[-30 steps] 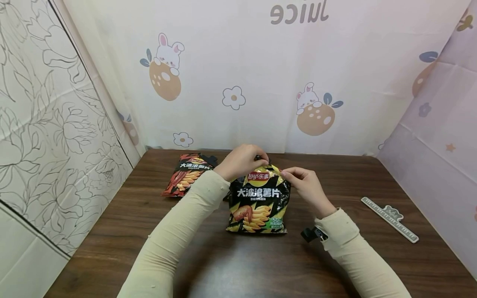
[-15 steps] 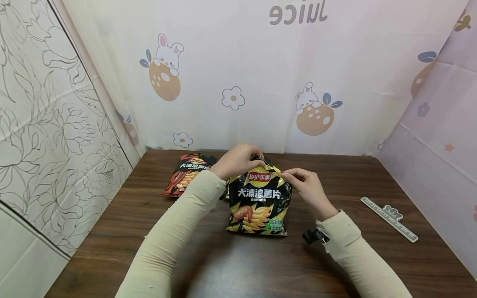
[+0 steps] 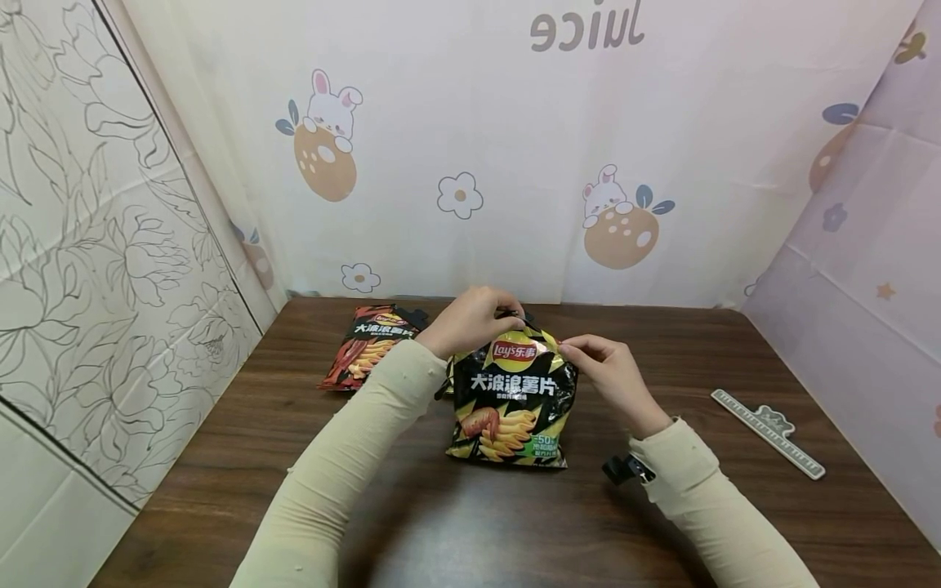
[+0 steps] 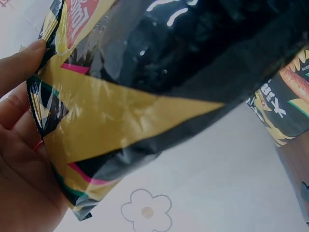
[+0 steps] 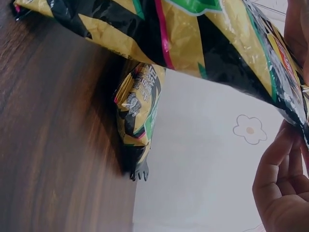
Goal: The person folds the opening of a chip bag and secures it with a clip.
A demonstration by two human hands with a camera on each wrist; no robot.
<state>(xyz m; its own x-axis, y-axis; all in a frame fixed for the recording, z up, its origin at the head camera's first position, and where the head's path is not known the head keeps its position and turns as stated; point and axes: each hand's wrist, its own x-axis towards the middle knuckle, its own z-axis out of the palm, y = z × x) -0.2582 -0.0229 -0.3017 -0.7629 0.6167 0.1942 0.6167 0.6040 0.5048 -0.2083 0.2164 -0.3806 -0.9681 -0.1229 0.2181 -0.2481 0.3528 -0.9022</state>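
A black and yellow chip bag (image 3: 507,408) stands upright on the table, its front towards me. My left hand (image 3: 474,318) pinches the top edge near its middle, with thumb in front and fingers behind. At the bag's top right corner, my right hand (image 3: 606,367) pinches the edge between thumb and fingertips. In the left wrist view the left hand (image 4: 21,121) holds the sealed edge, thumb on the printed side. The right wrist view shows the right hand (image 5: 285,183) at the bag's edge, its other fingers curled.
A red chip bag (image 3: 360,351) with a black clip (image 3: 412,317) lies at the back left. Behind the held bag is another yellow and black chip bag (image 5: 140,106), also with a black clip (image 5: 140,171). A long white clip (image 3: 768,433) lies on the table (image 3: 470,531) at right.
My right hand has shifted slightly right and down. The folded yellow strip at the bag's top right has flattened out, and the bag's upper part has moved a little right.
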